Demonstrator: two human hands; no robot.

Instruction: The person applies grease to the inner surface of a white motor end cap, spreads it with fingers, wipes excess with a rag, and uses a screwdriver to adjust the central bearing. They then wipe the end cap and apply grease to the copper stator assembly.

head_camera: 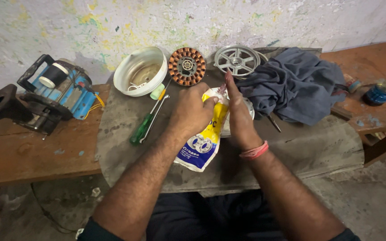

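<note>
Grease pouch (202,145), white with yellow and blue print, is lying on the grey mat (291,151) at the bench front, its top end lifted into both hands

Left hand (192,111) is closing around the pouch's upper part, fingers curled tight, squeezing it. Right hand (237,114) is standing edge-on just right of the pouch top, fingers straight and together, forefinger tip touching the pouch's mouth; it is gripping nothing that I can see. A pink band (254,151) is sitting on the right wrist

Partly hidden behind the right hand, just right of the pouch, a round white part (249,107) is showing; cannot tell what it is

Left of the pouch, 2 tools are lying side by side: a green-handled screwdriver (144,125) and a thin metal tool (153,118)

Beyond the pouch, against the wall, 3 round parts are sitting in a row: a white bowl-shaped cover (140,71), a copper-wound stator (186,67), a grey spoked metal housing (237,60)

Right of the pouch a dark blue cloth (295,85) is heaped on the mat. Farther right, on the wooden bench (27,156), a blue bottle with a white cap (384,90) is lying tilted

Far left of the pouch a blue motor unit with a black frame (54,91) is standing on the bench
</note>
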